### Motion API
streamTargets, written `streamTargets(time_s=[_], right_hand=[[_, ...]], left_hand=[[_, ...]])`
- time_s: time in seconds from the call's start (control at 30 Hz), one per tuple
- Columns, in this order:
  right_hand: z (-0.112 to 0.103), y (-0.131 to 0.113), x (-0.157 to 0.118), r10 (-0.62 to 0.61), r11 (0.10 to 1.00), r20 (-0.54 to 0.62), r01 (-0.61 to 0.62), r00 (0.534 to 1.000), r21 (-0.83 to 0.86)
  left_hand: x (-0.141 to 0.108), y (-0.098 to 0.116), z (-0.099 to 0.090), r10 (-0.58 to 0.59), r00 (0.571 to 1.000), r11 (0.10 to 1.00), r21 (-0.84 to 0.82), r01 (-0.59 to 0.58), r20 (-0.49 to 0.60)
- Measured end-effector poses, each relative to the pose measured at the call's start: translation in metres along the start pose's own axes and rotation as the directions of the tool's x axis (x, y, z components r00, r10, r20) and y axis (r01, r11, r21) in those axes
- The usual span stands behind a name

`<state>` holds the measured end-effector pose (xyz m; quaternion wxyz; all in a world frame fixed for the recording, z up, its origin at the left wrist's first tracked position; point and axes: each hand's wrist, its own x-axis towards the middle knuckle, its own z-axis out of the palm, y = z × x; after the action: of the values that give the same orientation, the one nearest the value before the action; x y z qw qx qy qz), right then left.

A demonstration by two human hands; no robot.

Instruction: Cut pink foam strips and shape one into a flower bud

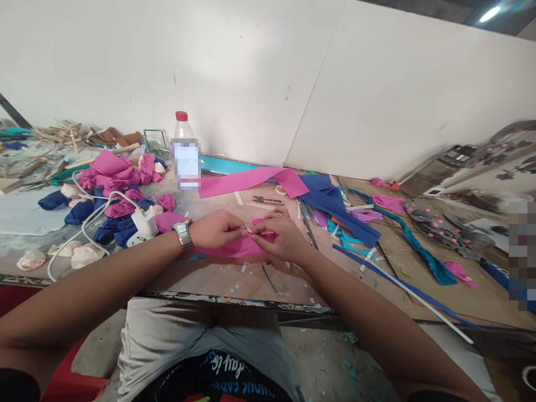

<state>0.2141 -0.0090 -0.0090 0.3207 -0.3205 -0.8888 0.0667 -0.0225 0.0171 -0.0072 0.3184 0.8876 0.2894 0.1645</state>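
Note:
At the middle of the table, both my hands are pinching a bright pink fabric strip [234,249]. My left hand [215,229], with a metal watch on the wrist, holds it between thumb and fingertips. My right hand [281,233] grips the gathered, crumpled end, its fingertips almost meeting those of the left. The fingers partly hide the gathered spot. Just beyond the hands lie small thread snips [268,200] and a flat pink strip [251,183].
To the left, crumpled pink [111,167] and navy fabric pieces [115,230] surround a white power strip [144,220] and its cable. A red-capped bottle [183,129] stands behind a blurred-out upright object. Blue strips [335,206] and a teal twisted strip [412,240] lie to the right.

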Motion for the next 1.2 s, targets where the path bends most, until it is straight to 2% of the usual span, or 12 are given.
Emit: streamTargets(time_s=[0.23, 0.4, 0.5, 0.63, 0.8, 1.2], right_hand=[[0.0011, 0.0008, -0.0008, -0.046, 0.998, 0.004, 0.046, 0.999, -0.041], [0.0014, 0.0003, -0.0013, -0.092, 0.991, -0.001, 0.092, 0.996, -0.100], [0.0016, -0.0002, -0.0014, -0.114, 0.986, -0.011, 0.112, 0.993, -0.121], [0.0012, -0.0011, -0.0014, -0.104, 0.987, 0.002, 0.103, 0.995, -0.122], [0.0019, -0.0010, -0.0013, -0.073, 0.992, 0.014, 0.074, 0.997, -0.101], [0.0008, -0.0039, -0.0003, -0.081, 0.994, -0.007, 0.080, 0.997, -0.081]], left_hand=[[-0.0005, 0.0008, -0.0020, -0.046, 0.999, 0.995, -0.088, 0.047, 0.009], [0.0006, 0.0000, -0.0012, -0.039, 0.999, 0.990, -0.131, 0.044, 0.038], [0.0017, 0.0018, 0.0006, -0.054, 0.998, 0.988, -0.145, 0.056, 0.015], [0.0022, 0.0039, 0.0023, -0.093, 0.995, 0.980, -0.181, 0.087, -0.025], [0.0019, 0.0033, 0.0023, -0.061, 0.997, 0.983, -0.178, 0.051, -0.051], [0.0017, 0.0030, 0.0057, -0.078, 0.997, 0.966, -0.247, 0.073, -0.012]])
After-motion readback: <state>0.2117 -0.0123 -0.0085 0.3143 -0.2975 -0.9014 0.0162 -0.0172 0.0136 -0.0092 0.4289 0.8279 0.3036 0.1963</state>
